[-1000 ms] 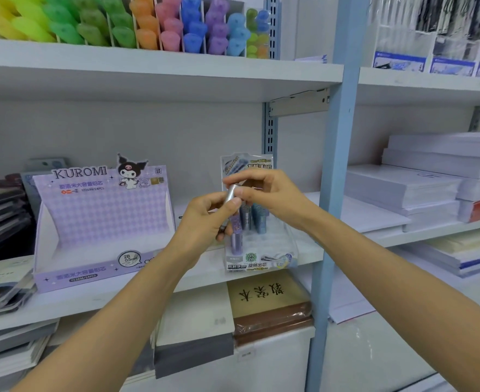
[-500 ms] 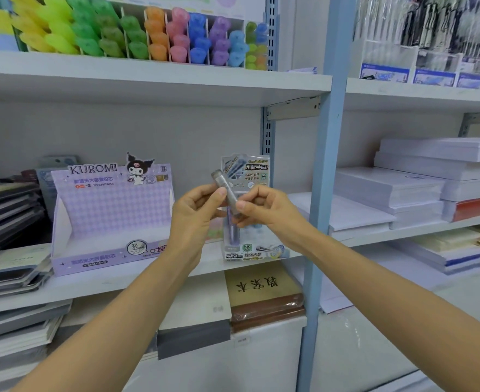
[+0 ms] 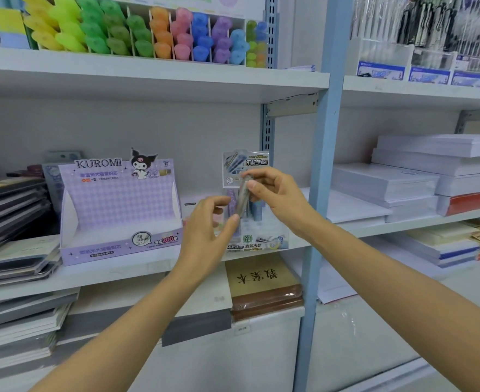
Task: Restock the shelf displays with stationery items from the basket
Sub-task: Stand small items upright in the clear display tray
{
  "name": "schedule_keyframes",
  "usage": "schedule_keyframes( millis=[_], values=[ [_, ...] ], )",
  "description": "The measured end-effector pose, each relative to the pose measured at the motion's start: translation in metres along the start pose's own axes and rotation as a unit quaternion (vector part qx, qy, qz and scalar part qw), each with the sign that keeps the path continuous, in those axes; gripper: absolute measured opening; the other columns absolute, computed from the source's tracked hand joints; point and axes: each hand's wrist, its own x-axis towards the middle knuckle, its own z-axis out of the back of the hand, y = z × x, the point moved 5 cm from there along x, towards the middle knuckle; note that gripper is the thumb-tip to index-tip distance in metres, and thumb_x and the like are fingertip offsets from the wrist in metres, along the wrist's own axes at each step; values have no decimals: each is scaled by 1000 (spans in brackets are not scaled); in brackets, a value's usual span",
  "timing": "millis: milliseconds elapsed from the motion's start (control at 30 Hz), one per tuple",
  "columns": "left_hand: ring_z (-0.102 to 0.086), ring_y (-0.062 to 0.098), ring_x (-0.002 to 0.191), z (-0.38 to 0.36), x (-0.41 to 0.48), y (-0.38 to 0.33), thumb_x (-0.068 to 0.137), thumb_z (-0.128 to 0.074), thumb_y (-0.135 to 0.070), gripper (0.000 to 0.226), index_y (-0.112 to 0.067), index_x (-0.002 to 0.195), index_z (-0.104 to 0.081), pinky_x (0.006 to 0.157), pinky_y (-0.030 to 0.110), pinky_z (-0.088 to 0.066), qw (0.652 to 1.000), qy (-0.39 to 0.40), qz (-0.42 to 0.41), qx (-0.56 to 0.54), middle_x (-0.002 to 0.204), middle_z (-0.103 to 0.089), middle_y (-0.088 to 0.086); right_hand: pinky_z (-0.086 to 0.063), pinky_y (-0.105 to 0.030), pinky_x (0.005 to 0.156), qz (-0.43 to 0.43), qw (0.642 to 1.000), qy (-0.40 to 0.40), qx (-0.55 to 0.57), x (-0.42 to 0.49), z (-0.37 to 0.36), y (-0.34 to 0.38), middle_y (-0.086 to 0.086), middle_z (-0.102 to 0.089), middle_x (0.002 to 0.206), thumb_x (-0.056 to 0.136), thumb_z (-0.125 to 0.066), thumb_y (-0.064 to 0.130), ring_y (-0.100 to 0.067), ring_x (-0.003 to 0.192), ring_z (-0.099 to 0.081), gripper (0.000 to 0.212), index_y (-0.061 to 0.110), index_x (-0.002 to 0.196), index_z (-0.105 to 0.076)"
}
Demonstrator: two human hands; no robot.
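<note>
Grey tube (image 3: 243, 198) now leans right between left hand (image 3: 204, 230), right hand (image 3: 278, 196).

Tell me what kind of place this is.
Most likely a stationery shop: a Kuromi display box on a white shelf, coloured highlighters sorted by colour above, and paper reams stacked to the right. The left hand and right hand hold a small tube.

Back wall: a plain pale grey panel (image 3: 120, 128) faces me.
Upper shelf (image 3: 148, 77): a white board, running across my view.
Middle shelf (image 3: 114, 274): white, lower down.
Post (image 3: 327, 165): pale blue, upright, splitting two bays on my right.
Rail (image 3: 267, 131): slotted metal, just left of the post.
Light: soft and even.
</note>
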Motion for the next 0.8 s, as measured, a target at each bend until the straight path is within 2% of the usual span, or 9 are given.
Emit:
schedule_keyframes(
  millis=[67,133,200,267,433,600,667,800],
  values=[
    [-48,11,117,-5,-17,8,95,-57,-26,33,-20,127,-50,97,31,-42,995,27,-43,87,125,-51,-6,-55,-25,80,-5,998,-63,-19,2,12,-7,-13,-64,104,95,-56,4,-22,95,-61,21,5,115,-62],
    [-41,13,128,-10,-32,18,94,-58,-22,39,-17,132,-49,106,32,-36,984,53,-70,153,136,-48,-3,-55,-34,87,-14,993,-98,-64,3,20,-18,-11,-65,104,95,-56,4,-27,99,-62,21,6,115,-62],
    [-37,18,135,-16,-42,28,93,-60,-19,46,-16,137,-47,111,31,-30,970,85,-87,208,144,-43,1,-55,-40,90,-29,988,-97,-112,3,19,-29,-11,-65,103,95,-56,5,-27,101,-62,21,5,115,-62],
    [-31,20,140,-21,-49,34,92,-60,-20,55,-18,143,-41,113,31,-24,960,114,-95,239,150,-37,1,-54,-40,91,-34,984,-84,-154,3,12,-38,-8,-64,100,94,-56,3,-24,99,-62,22,4,115,-62],
    [-29,19,141,-23,-50,37,90,-60,-18,62,-20,147,-35,114,31,-25,949,118,-106,271,153,-34,-1,-50,-29,92,9,959,-42,-280,5,-2,-45,-8,-68,103,94,-56,1,-19,98,-62,23,5,115,-63],
    [-34,21,138,-22,-48,37,87,-62,-14,64,-19,146,-37,111,32,-30,942,120,-122,287,150,-38,1,-37,-16,78,20,934,27,-357,17,-5,-46,-7,-68,107,95,-56,7,-13,92,-56,22,7,115,-64],
    [-36,22,137,-22,-48,38,87,-62,-13,64,-18,146,-38,110,33,-32,942,121,-124,287,149,-39,2,-36,-17,76,20,934,22,-356,21,-6,-47,-6,-67,104,95,-56,8,-13,90,-54,21,9,115,-61],
    [-37,22,136,-22,-46,37,86,-61,-11,62,-17,143,-41,107,33,-33,943,116,-126,286,147,-41,3,-45,-32,81,42,936,-22,-348,20,-10,-53,-1,-65,98,94,-58,8,-16,93,-53,16,12,108,-60]
  ],
)
